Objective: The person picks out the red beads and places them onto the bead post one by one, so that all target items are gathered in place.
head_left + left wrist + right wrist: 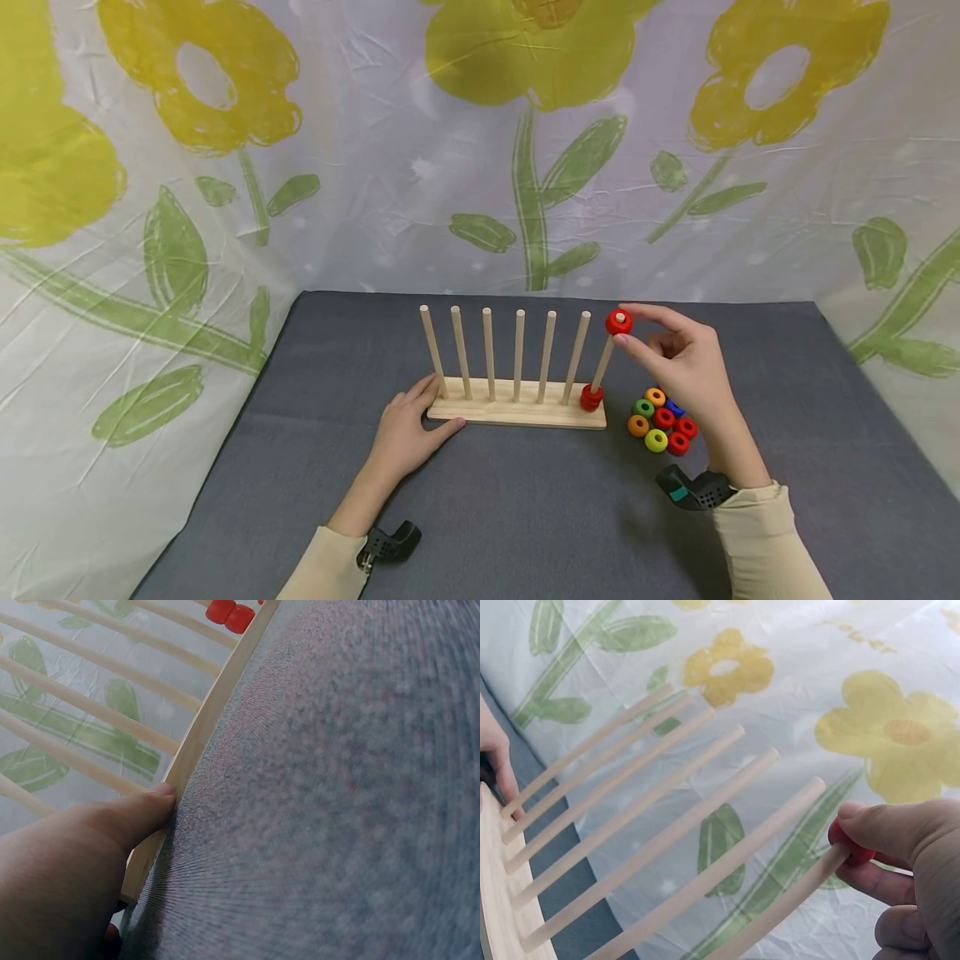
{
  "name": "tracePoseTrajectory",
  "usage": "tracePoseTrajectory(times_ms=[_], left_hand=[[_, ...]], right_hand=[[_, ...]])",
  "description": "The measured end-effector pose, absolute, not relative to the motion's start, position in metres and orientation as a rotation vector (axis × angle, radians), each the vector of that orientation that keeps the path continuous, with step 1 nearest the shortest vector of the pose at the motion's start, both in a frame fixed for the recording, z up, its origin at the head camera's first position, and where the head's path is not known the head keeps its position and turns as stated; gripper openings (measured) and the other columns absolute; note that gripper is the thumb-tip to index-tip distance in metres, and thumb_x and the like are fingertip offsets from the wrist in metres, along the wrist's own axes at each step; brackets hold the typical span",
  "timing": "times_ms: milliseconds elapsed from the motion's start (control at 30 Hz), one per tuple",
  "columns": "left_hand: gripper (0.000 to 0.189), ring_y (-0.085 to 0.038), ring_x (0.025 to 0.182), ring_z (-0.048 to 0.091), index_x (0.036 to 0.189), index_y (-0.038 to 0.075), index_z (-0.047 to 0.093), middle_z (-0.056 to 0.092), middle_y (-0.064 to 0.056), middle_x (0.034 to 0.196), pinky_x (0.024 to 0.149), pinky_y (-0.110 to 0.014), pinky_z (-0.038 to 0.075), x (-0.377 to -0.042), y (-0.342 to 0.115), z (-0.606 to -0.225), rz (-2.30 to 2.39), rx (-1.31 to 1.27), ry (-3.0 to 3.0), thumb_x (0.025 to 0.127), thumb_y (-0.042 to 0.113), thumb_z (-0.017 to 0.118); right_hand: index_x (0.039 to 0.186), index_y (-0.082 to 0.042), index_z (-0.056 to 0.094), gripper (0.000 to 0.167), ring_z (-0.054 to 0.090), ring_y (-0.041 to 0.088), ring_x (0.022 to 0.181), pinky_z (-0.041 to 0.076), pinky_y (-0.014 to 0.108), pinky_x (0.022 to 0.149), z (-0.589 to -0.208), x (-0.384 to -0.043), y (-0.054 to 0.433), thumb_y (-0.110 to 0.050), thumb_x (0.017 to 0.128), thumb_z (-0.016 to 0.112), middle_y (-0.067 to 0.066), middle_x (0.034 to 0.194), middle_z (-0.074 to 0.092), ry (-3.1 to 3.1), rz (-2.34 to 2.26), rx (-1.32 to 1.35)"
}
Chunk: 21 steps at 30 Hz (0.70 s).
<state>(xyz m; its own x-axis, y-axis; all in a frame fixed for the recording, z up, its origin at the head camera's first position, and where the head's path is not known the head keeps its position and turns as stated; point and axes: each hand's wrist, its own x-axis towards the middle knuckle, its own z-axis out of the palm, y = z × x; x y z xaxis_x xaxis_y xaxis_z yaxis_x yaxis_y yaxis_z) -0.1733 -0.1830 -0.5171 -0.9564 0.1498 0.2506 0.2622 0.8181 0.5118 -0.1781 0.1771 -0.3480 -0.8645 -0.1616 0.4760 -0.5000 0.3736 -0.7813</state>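
Observation:
A wooden peg rack (517, 412) with a row of several upright pegs stands on the dark cloth. My left hand (403, 429) grips its left end, the thumb along the front edge of the base and the fingers round the end. At the right end, my right hand (686, 358) pinches a red ring (612, 328) between thumb and fingertips. That ring sits around the top of the rightmost peg (795, 904), whose tip shows through the hole. Red rings (591, 400) are stacked at the foot of the same peg; the other pegs are bare.
Right of the rack, below my right hand, lies a cluster of loose rings: a green ring (642, 407), a yellow ring (656, 440), a blue ring (675, 408), and several orange and red ones. A flowered sheet (375, 208) hangs behind the cloth-covered table (510, 517).

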Motion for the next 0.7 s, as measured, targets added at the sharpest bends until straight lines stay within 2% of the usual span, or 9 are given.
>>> tracePoseTrajectory(times_ms=[400, 467, 533, 633, 700], left_hand=[[0.084, -0.040, 0.118, 0.054, 0.151, 0.003, 0.049, 0.047, -0.016, 0.152, 0.097, -0.055, 0.041, -0.1734, -0.1830, -0.5164, -0.828, -0.326, -2.802, 0.088, 0.050, 0.078], [0.084, -0.039, 0.117, 0.054, 0.151, 0.003, 0.049, 0.047, -0.016, 0.152, 0.096, -0.055, 0.042, -0.1735, -0.1832, -0.5169, -0.827, -0.324, -2.805, 0.088, 0.050, 0.078], [0.084, -0.038, 0.116, 0.054, 0.151, 0.004, 0.049, 0.047, -0.016, 0.152, 0.096, -0.054, 0.042, -0.1737, -0.1833, -0.5176, -0.828, -0.323, -2.807, 0.088, 0.051, 0.078], [0.084, -0.038, 0.116, 0.054, 0.151, 0.005, 0.049, 0.046, -0.015, 0.153, 0.096, -0.054, 0.042, -0.1736, -0.1833, -0.5173, -0.834, -0.318, -2.816, 0.087, 0.051, 0.078], [0.084, -0.038, 0.116, 0.054, 0.151, 0.005, 0.049, 0.046, -0.015, 0.153, 0.096, -0.053, 0.042, -0.1737, -0.1832, -0.5170, -0.832, -0.316, -2.822, 0.087, 0.051, 0.077]], right_hand=[[0.126, 0.001, 0.069, 0.035, 0.030, 0.016, 0.042, 0.026, 0.032, 0.041, -0.3468, -0.1776, 0.1761, 0.004, 0.091, 0.074, 0.001, 0.049, 0.036, -2.320, 1.483, 0.583], [0.128, 0.001, 0.069, 0.037, 0.031, 0.016, 0.042, 0.027, 0.032, 0.041, -0.3471, -0.1775, 0.1762, 0.003, 0.092, 0.074, 0.001, 0.060, 0.052, -2.322, 1.487, 0.590], [0.130, 0.000, 0.068, 0.039, 0.031, 0.015, 0.042, 0.027, 0.031, 0.041, -0.3478, -0.1776, 0.1765, 0.003, 0.092, 0.074, 0.005, 0.080, 0.067, -2.327, 1.495, 0.600], [0.133, -0.001, 0.066, 0.041, 0.031, 0.015, 0.042, 0.028, 0.031, 0.041, -0.3491, -0.1783, 0.1770, 0.002, 0.093, 0.073, 0.011, 0.115, 0.069, -2.334, 1.502, 0.610], [0.133, 0.000, 0.067, 0.040, 0.031, 0.015, 0.042, 0.028, 0.031, 0.041, -0.3497, -0.1788, 0.1771, 0.003, 0.093, 0.073, 0.012, 0.111, 0.070, -2.338, 1.496, 0.609]])
